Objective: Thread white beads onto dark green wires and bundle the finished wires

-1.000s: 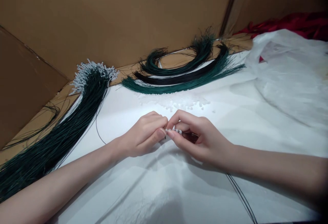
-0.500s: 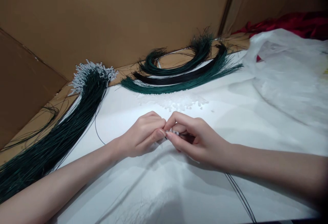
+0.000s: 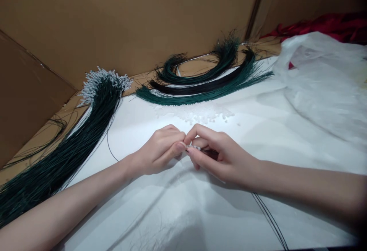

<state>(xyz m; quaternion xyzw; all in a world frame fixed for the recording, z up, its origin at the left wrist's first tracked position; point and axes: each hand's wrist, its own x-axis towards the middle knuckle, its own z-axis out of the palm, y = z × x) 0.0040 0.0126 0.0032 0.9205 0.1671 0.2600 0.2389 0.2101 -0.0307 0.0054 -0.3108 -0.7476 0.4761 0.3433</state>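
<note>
Both my hands meet fingertip to fingertip above the white surface. My right hand (image 3: 222, 153) pinches a small white beaded piece (image 3: 195, 148) at the end of dark wires (image 3: 269, 214), which run under the palm and come out below the wrist. Thumb and fingers of my left hand (image 3: 164, 148) are pressed together at the tip of that piece; what exactly lies between them is hidden. Just beyond the hands is a scattered pile of small white beads (image 3: 197, 111).
On the left lies a thick bundle of dark green wires (image 3: 86, 136) with white beaded tips (image 3: 106, 80). Curved wire bundles (image 3: 197, 94) rest behind the beads. A clear plastic bag (image 3: 323, 75) and red cloth (image 3: 329, 27) are at the right. Cardboard walls (image 3: 129, 17) stand behind.
My left thumb has shifted very slightly at the fingertips. Otherwise both hands hold nearly the same place and grip.
</note>
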